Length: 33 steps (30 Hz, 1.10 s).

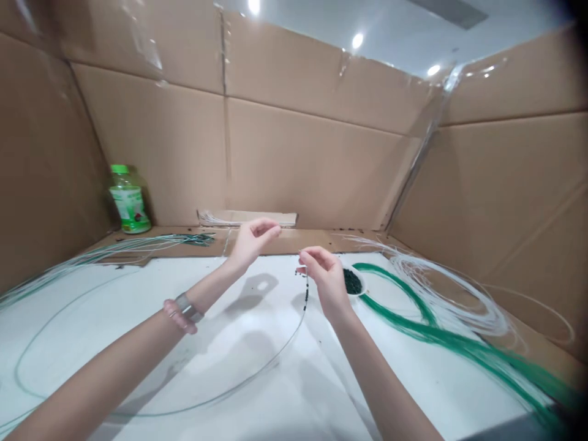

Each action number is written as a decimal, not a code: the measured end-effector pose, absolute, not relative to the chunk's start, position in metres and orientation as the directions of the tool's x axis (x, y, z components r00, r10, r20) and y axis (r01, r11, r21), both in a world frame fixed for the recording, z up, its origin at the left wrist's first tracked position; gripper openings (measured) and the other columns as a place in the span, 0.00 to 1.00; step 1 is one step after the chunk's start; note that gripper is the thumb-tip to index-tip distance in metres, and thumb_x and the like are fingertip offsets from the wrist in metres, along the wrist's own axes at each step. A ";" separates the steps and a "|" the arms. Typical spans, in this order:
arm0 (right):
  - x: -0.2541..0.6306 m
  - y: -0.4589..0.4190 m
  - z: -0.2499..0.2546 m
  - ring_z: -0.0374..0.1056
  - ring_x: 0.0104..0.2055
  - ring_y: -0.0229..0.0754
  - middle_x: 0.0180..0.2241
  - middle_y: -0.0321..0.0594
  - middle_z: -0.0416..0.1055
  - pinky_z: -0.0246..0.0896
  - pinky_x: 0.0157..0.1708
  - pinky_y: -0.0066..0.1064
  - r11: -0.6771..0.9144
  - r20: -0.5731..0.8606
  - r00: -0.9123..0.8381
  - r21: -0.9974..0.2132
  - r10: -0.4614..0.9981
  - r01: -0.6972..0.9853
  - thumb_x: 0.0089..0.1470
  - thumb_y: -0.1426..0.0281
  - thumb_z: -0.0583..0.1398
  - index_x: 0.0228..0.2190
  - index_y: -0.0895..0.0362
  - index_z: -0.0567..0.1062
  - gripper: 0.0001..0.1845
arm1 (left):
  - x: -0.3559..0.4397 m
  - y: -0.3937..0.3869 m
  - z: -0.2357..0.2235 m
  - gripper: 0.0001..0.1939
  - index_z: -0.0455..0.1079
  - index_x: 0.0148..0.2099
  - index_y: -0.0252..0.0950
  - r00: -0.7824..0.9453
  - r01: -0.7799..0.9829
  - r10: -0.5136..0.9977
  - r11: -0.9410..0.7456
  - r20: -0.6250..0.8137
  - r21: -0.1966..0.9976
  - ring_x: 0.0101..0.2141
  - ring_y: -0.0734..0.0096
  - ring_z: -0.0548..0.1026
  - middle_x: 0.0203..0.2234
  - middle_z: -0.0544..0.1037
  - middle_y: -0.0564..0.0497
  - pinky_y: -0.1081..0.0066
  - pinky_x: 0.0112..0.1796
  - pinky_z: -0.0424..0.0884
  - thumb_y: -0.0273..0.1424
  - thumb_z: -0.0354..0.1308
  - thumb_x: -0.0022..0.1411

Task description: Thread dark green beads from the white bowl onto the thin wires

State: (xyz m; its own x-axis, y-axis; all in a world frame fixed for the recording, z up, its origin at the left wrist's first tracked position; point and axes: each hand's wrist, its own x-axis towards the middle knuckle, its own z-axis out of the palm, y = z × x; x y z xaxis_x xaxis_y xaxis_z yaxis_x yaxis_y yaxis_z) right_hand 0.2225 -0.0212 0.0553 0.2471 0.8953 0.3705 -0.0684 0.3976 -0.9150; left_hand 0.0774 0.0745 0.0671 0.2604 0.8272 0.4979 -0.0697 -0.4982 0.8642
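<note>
My left hand (254,241) is raised over the white table (257,392), fingers pinched together on the end of a thin clear thread (294,327). My right hand (324,275) pinches the same thread a little lower and to the right. A few small dark beads (305,293) sit on the thread just below my right fingers. From there the thread curves down in a wide loop across the table. A small white dish of dark beads (354,282) rests right behind my right hand. A bracelet and band are on my left wrist.
Cardboard walls (321,159) enclose the table on three sides. A green-capped bottle (129,199) stands in the far left corner. A bundle of green threads (459,343) and a coil of white threads (454,294) lie at the right. More strands (92,254) stretch along the left.
</note>
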 end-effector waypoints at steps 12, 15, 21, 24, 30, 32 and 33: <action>0.133 -0.039 0.168 0.71 0.32 0.34 0.27 0.32 0.72 0.72 0.32 0.23 0.806 0.812 0.025 -0.582 0.583 0.103 0.51 0.74 0.63 0.27 0.55 0.76 0.03 | 0.001 -0.004 0.158 0.03 0.78 0.31 0.36 0.124 -0.701 0.805 -0.343 0.580 0.626 0.27 0.83 0.74 0.25 0.77 0.56 0.84 0.29 0.72 0.28 0.68 0.50; 0.118 -0.043 0.167 0.72 0.36 0.36 0.32 0.36 0.74 0.74 0.33 0.25 0.856 0.875 0.068 -0.483 0.479 0.183 0.53 0.76 0.61 0.28 0.56 0.75 0.04 | -0.004 -0.004 0.159 0.03 0.79 0.32 0.36 0.164 -0.715 0.791 -0.316 0.589 0.624 0.27 0.84 0.75 0.24 0.78 0.56 0.85 0.30 0.72 0.29 0.68 0.52; 0.111 -0.047 0.161 0.72 0.32 0.33 0.32 0.36 0.74 0.72 0.30 0.20 0.877 0.926 0.141 -0.378 0.351 0.296 0.50 0.82 0.60 0.27 0.57 0.73 0.08 | -0.006 -0.009 0.159 0.02 0.78 0.33 0.38 0.264 -0.700 0.698 -0.336 0.666 0.630 0.28 0.86 0.76 0.26 0.80 0.58 0.87 0.33 0.73 0.28 0.64 0.57; 0.112 -0.049 0.161 0.72 0.33 0.35 0.32 0.37 0.73 0.72 0.29 0.22 0.870 0.931 0.146 -0.364 0.334 0.334 0.49 0.83 0.61 0.27 0.57 0.73 0.09 | -0.006 -0.010 0.159 0.03 0.78 0.35 0.38 0.298 -0.661 0.672 -0.368 0.678 0.655 0.30 0.84 0.77 0.28 0.81 0.58 0.85 0.35 0.74 0.27 0.63 0.59; 0.114 -0.056 0.162 0.70 0.30 0.35 0.31 0.36 0.74 0.69 0.26 0.24 0.859 0.955 0.121 -0.297 0.272 0.417 0.47 0.83 0.61 0.27 0.57 0.74 0.10 | -0.010 -0.013 0.158 0.05 0.77 0.37 0.38 0.329 -0.621 0.629 -0.418 0.704 0.663 0.33 0.83 0.79 0.29 0.81 0.59 0.85 0.39 0.74 0.24 0.61 0.60; 0.114 -0.058 0.162 0.70 0.29 0.34 0.30 0.36 0.74 0.69 0.26 0.24 0.864 0.959 0.126 -0.284 0.255 0.415 0.47 0.84 0.61 0.27 0.57 0.74 0.10 | -0.012 -0.015 0.158 0.07 0.78 0.37 0.39 0.328 -0.608 0.622 -0.437 0.711 0.663 0.34 0.84 0.79 0.30 0.81 0.60 0.86 0.39 0.74 0.23 0.61 0.60; 0.114 -0.059 0.162 0.70 0.29 0.34 0.30 0.36 0.74 0.68 0.25 0.24 0.868 0.960 0.126 -0.279 0.249 0.411 0.46 0.84 0.61 0.27 0.57 0.74 0.10 | -0.012 -0.016 0.158 0.07 0.78 0.37 0.39 0.326 -0.603 0.619 -0.446 0.714 0.662 0.34 0.84 0.79 0.30 0.81 0.60 0.87 0.39 0.74 0.22 0.61 0.60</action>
